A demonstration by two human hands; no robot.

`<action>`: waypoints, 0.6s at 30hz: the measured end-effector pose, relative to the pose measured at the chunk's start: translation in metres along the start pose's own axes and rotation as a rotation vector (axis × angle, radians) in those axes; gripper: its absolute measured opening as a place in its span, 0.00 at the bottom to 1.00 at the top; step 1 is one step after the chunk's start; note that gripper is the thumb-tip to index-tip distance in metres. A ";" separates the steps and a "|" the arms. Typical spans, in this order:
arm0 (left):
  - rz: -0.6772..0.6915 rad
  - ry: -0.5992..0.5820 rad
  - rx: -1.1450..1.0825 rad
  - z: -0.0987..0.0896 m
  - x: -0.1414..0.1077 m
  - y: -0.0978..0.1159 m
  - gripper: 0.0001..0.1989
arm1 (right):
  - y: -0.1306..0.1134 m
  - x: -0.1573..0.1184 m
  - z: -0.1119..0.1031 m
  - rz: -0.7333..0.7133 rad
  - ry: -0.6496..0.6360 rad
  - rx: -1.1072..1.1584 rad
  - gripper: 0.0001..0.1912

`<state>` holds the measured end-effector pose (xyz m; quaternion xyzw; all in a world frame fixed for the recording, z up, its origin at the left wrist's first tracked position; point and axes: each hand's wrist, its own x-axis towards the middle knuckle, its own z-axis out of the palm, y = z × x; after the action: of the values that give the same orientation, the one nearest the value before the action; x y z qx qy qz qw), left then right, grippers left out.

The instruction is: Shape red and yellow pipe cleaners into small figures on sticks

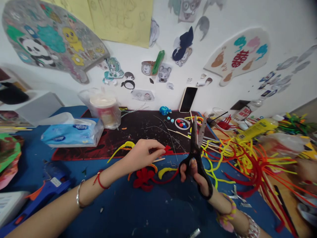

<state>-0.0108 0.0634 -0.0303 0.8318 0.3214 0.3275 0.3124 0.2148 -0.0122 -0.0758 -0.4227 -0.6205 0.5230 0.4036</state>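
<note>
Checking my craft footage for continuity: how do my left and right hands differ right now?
The left hand pinches its fingers beside a small red pipe-cleaner piece, while the right hand grips black-handled steel scissors, blades pointing up. The left wrist wears a silver bangle and red string; the right wrist wears a pink-and-yellow beaded band. Both hands are bare and held above the blue work surface.

left: tissue pack (72, 133) on desk (158, 211) | behind: phone (187, 99) against wall (272, 19) | right: pipe cleaners (247, 165) beside scissors (195, 155)
</note>
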 end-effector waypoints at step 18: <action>-0.265 -0.310 -0.276 0.026 -0.008 -0.002 0.13 | 0.025 0.021 -0.020 -0.283 0.403 -1.117 0.17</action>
<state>0.0036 0.0506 -0.0496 0.7722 0.3281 0.1926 0.5089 0.2298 0.0162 -0.0966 -0.5744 -0.7626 -0.0305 0.2959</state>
